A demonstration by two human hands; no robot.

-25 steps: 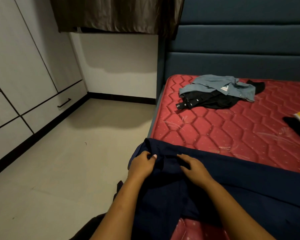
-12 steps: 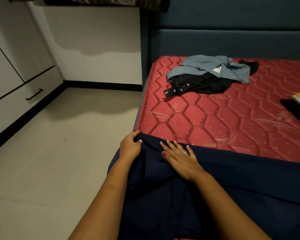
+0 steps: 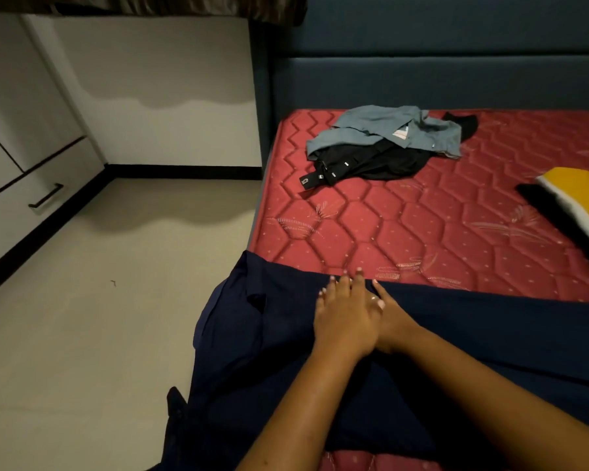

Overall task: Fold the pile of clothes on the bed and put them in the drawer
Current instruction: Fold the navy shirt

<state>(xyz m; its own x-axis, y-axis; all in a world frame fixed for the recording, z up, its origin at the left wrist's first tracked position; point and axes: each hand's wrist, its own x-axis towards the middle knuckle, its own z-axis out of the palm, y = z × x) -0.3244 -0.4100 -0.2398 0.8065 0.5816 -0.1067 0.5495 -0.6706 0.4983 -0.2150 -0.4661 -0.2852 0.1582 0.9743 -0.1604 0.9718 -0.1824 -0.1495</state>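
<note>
A dark navy garment [image 3: 272, 334] lies spread across the near edge of the red quilted mattress [image 3: 422, 226], its left end hanging off the bed. My left hand [image 3: 344, 317] rests flat on it with fingers apart, partly over my right hand [image 3: 395, 321], which also lies flat on the cloth. Farther back sits a small pile: a grey-blue shirt [image 3: 381, 129] on top of a black garment [image 3: 371, 163]. A drawer [image 3: 31, 202] with a black handle is in the white wardrobe at the left.
A yellow and white folded piece [image 3: 572, 195] lies on a black garment [image 3: 551, 212] at the right edge of the bed. The blue padded headboard [image 3: 439, 76] stands behind. Pale floor [image 3: 99, 317] stretches between bed and wardrobe.
My left hand let go of the garment's corner and slid right, now lying flat over my right hand. The view shifted right, showing more of the yellow piece.
</note>
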